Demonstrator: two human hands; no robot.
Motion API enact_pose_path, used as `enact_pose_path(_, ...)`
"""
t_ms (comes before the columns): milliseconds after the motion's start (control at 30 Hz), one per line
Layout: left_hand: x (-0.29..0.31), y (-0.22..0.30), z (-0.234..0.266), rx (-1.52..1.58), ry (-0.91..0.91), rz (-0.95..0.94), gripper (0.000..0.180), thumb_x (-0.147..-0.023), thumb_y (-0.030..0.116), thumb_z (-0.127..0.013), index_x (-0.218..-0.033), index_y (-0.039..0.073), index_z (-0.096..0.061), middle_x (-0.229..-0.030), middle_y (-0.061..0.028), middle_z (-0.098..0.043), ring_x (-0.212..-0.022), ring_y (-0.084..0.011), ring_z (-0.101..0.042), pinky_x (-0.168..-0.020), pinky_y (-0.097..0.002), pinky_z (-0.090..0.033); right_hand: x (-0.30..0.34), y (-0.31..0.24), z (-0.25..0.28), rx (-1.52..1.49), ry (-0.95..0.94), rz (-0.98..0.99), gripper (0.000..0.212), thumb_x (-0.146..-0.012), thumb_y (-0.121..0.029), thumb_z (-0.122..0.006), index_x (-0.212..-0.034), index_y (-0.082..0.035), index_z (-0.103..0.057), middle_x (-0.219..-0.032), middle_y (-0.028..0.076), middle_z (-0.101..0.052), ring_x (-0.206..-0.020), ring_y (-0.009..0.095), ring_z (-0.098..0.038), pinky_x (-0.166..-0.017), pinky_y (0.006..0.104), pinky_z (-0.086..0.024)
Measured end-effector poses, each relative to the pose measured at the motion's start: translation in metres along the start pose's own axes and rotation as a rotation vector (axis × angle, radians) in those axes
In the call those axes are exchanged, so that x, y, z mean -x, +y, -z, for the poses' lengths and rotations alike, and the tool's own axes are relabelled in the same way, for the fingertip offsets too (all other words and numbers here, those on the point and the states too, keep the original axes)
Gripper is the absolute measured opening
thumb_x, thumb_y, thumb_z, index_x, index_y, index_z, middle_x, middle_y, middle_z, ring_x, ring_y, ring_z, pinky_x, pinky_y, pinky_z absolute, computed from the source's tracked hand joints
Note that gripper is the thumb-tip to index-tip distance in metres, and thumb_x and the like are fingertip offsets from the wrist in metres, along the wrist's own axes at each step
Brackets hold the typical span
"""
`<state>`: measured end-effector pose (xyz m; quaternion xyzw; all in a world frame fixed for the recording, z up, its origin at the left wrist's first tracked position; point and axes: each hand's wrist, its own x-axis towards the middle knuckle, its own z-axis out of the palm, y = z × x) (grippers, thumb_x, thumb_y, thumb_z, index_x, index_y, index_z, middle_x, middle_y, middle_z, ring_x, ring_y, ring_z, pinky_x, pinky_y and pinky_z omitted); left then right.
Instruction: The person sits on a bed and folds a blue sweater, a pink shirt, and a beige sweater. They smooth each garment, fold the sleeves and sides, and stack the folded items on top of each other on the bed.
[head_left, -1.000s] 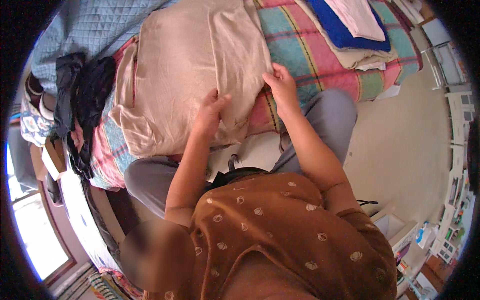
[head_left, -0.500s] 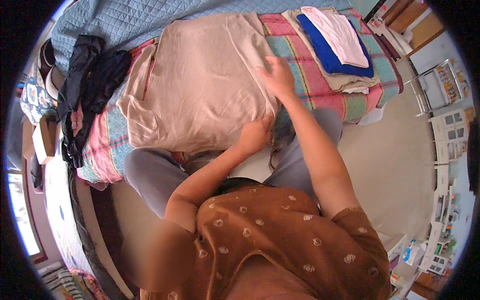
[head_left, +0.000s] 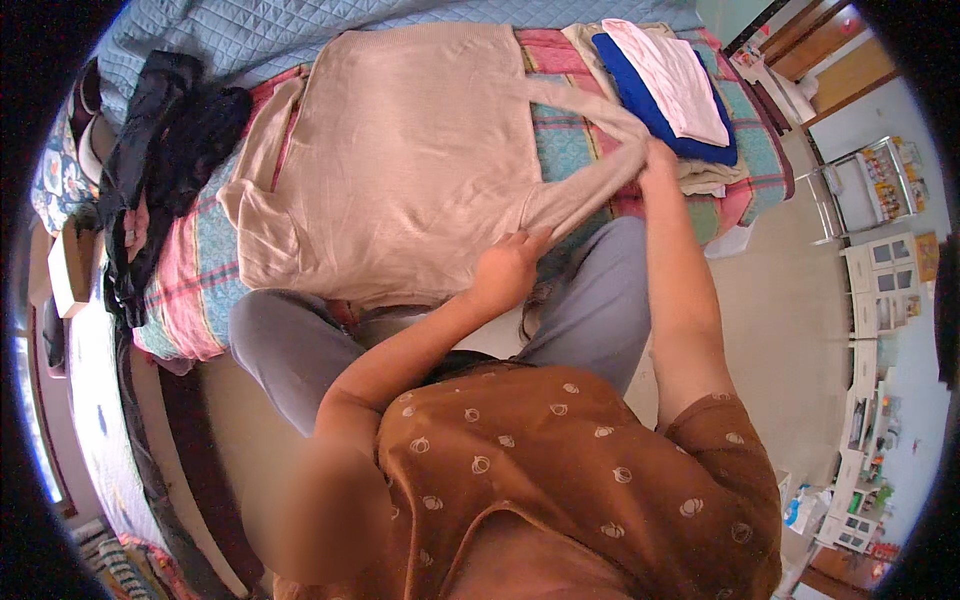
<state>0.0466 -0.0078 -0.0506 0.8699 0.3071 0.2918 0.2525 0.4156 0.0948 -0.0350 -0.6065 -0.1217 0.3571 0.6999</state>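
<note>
A beige knit sweater (head_left: 410, 150) lies spread on the bed, its ribbed hem at the far side. My right hand (head_left: 657, 163) is closed on the sweater's right sleeve, which is pulled out to the right and bent where I grip it. My left hand (head_left: 508, 270) is closed on the near right part of the sweater, by the shoulder, with some fabric in the fingers. The other sleeve (head_left: 262, 150) lies bent along the sweater's left side.
A plaid bedspread (head_left: 570, 140) lies under the sweater. Folded clothes stand in a stack at right, with a pink garment (head_left: 670, 85) over a blue one (head_left: 650, 120). Black clothes (head_left: 165, 160) lie at left. A blue quilted cover (head_left: 240, 45) runs along the far side.
My right hand has moved right, drawing the sleeve out from the sweater's right edge toward the folded stack. My left hand stays at the near edge, gripping the fabric.
</note>
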Motion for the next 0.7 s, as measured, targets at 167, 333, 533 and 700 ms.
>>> enact_pose_path(167, 0.011, -0.001, -0.018, -0.086, -0.098, -0.084, 0.045, -0.072, 0.003, -0.058, -0.117, 0.007, -0.059, -0.092, -0.0136, -0.062, -0.089, -0.0351, -0.062, -0.072, -0.0438, -0.052, 0.023, -0.003, 0.113, 0.974, 0.133, 0.292, 0.022, -0.085, -0.021, -0.060, -0.097, -0.005, -0.069, -0.095, 0.012, -0.070, -0.091, 0.026, -0.065, -0.080, 0.0387, -0.051)
enact_pose_path(333, 0.020, -0.003, -0.020, -0.137, -0.075, -0.161, 0.033, -0.072, 0.004, -0.059, -0.105, 0.006, -0.062, -0.092, -0.0124, -0.061, -0.091, -0.0335, -0.061, -0.076, -0.0436, -0.051, 0.054, -0.017, 0.024, 1.045, -0.157, 0.835, 0.019, -0.087, -0.022, -0.062, -0.094, -0.005, -0.069, -0.094, 0.018, -0.070, -0.087, 0.033, -0.068, -0.078, 0.0388, -0.052)
enact_pose_path(533, 0.016, -0.004, -0.015, -0.079, -0.103, -0.079, 0.026, -0.076, 0.005, -0.060, -0.102, 0.005, -0.061, -0.090, -0.0139, -0.060, -0.087, -0.0347, -0.061, -0.073, -0.0457, -0.051, 0.072, 0.020, -0.091, 1.536, -0.340, 1.219, 0.051, -0.086, -0.033, -0.067, -0.128, -0.007, -0.057, -0.129, 0.016, -0.060, -0.115, 0.033, -0.059, -0.096, 0.0416, -0.047)
enact_pose_path(700, 0.021, -0.013, -0.018, 0.020, -0.066, -0.067, 0.018, -0.082, 0.012, -0.063, -0.098, 0.004, -0.060, -0.087, -0.0157, -0.060, -0.086, -0.0357, -0.060, -0.071, -0.0459, -0.050, 0.027, 0.006, -0.102, 1.776, -0.265, 0.521, 0.065, -0.084, -0.036, -0.068, -0.140, -0.013, -0.046, -0.139, 0.016, -0.048, -0.128, 0.034, -0.046, -0.106, 0.0419, -0.039)
